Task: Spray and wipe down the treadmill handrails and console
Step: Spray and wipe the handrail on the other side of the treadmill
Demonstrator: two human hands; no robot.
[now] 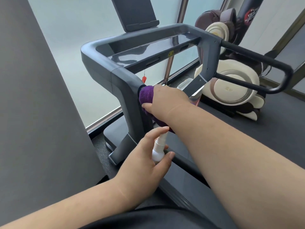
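Note:
A dark grey treadmill frame [102,63] fills the middle, with its glossy console [148,47] across the top and a black right handrail [264,60] looping out at the right. My right hand [166,100] grips a purple cloth [146,95] wrapped round the left handrail where it meets the frame; the rail itself is hidden under cloth and arm. Below it, my left hand [145,161] holds a small white spray bottle [159,146], index finger on top of its nozzle.
A tablet holder [133,12] rises behind the console. A red safety clip [144,78] hangs under the console. A brown and cream massage chair [231,83] stands at the right. A grey wall [33,96] runs close on the left. Frosted windows lie behind.

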